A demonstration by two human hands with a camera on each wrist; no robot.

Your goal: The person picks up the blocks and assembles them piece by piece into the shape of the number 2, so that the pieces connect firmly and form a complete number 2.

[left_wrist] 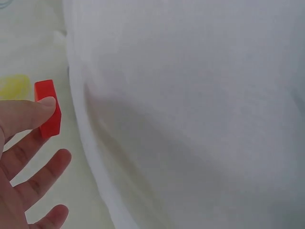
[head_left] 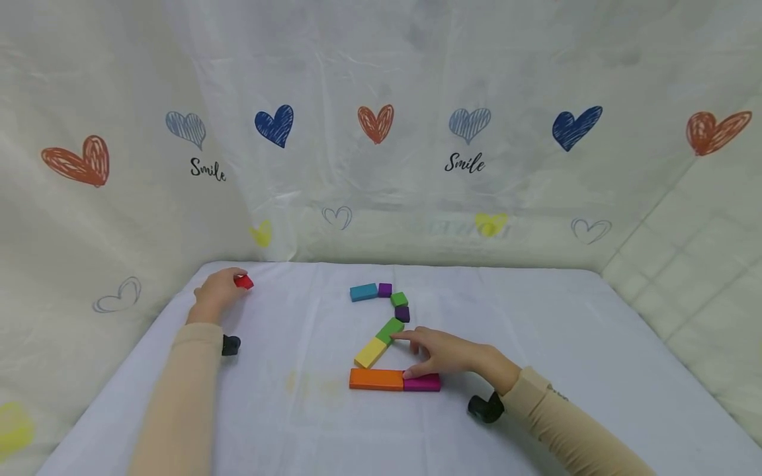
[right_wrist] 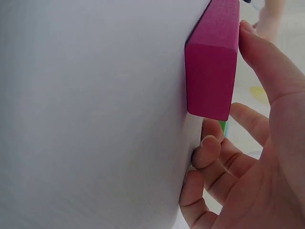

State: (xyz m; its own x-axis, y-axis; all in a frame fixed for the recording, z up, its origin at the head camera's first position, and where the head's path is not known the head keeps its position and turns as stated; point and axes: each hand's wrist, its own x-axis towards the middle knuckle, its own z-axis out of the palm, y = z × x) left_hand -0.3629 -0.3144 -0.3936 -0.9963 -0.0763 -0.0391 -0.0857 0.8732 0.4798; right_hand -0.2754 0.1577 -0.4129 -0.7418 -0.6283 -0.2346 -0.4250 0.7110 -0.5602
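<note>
My left hand [head_left: 217, 291] pinches a small red block [head_left: 244, 282] between thumb and index finger at the table's far left. In the left wrist view the red block [left_wrist: 48, 109] is held upright, the other fingers spread. My right hand [head_left: 449, 355] rests over a row of blocks at the centre. Its index finger reaches a green block [head_left: 390, 329], whose lower end meets a yellow block [head_left: 370, 353]. The thumb rests on the magenta block [head_left: 425, 383], beside an orange block [head_left: 376, 379]. In the right wrist view the magenta block [right_wrist: 212, 78] stands close; the other fingers curl against the cloth.
Beyond the right hand, a blue block [head_left: 364, 292], a purple cube [head_left: 385, 289], a green cube [head_left: 399, 299] and a dark purple cube [head_left: 402, 313] curve towards the diagonal blocks. A white cloth [head_left: 286, 423] covers the table. A sheet printed with hearts [head_left: 376, 123] hangs behind.
</note>
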